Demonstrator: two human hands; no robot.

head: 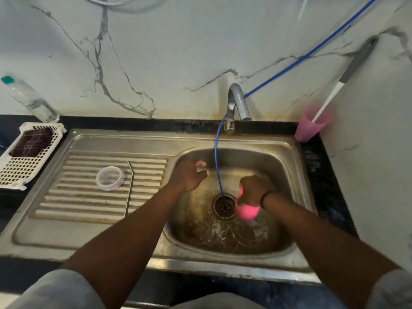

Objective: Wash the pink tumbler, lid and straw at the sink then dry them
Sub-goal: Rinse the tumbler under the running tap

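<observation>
My right hand (256,190) is closed around the pink tumbler (246,211), which it holds low in the sink basin (278,161), just right of the drain (224,206). My left hand (189,175) hovers over the basin's left side with its fingers spread; the fingertips are blurred and look pinkish. On the ribbed drainboard (73,197) to the left lies the clear round lid (110,177). Beside the lid, the thin metal straw (129,188) lies lengthwise.
A curved tap (237,101) stands behind the basin, and a blue hose (217,157) runs from it into the drain. A pink cup (310,126) with a long handle in it stands at the back right. At the left are a white basket (20,168) holding a dark cloth and a plastic bottle (31,100).
</observation>
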